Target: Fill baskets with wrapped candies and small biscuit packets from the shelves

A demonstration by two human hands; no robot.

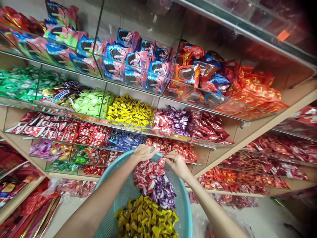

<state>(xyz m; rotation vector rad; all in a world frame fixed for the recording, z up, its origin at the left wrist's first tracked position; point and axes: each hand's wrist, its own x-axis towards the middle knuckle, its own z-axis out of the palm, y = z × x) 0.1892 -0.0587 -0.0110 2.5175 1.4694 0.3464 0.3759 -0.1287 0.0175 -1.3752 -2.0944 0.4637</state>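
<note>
A turquoise plastic basket (187, 211) stands in front of me. Inside lie yellow-wrapped candies (146, 219) at the near side, purple-and-white candies (164, 193) in the middle and red-and-white candies (146, 177) at the far side. Over the far rim is my left hand (145, 153), its fingers stretched out and nothing visible in it. My right hand (176, 164) pinches the wrapper end of a red-and-white candy (161, 162) above the pile, at the right of the basket.
Glass-fronted shelves (128, 86) rise ahead, split into bins. They hold yellow candies (130, 110), purple candies (178, 117), green packets (91, 102) and cookie packs (136, 59). Red packets (272, 148) fill shelves at the right. Bagged candies (79, 187) lie below on the floor.
</note>
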